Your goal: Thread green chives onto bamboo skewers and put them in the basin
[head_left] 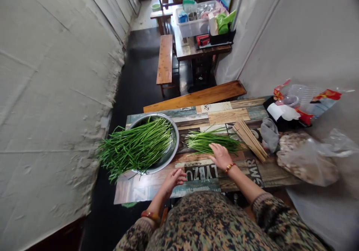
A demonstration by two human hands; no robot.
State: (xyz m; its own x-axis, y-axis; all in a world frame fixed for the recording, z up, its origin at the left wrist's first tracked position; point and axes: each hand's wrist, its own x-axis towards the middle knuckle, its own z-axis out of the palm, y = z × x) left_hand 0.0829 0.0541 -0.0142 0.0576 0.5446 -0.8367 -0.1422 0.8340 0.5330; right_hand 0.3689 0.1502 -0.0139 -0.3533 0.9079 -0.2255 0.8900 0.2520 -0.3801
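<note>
A loose bunch of garlic chives (204,141) lies on the patterned table in front of me, white ends to the left. My right hand (221,157), with a beaded bracelet, rests open at the near edge of this bunch, its fingertips on or just over the stalks. Over the table's near edge is my left hand (174,180), its fingers loosely bent and nothing visible in them. Just beyond it, a metal basin (176,139) holds a large heap of chives (140,146) whose green tips hang over the left rim. Beside the smaller bunch lie thin wooden sticks (251,141).
A grey cloth (269,135) and a clear plastic bag of pale brown pieces (305,157) sit at the right. Behind them stands a black box (283,120) with packaging. Past the table are a wooden bench (165,58) and another table (190,52) bearing a plastic bin (193,28).
</note>
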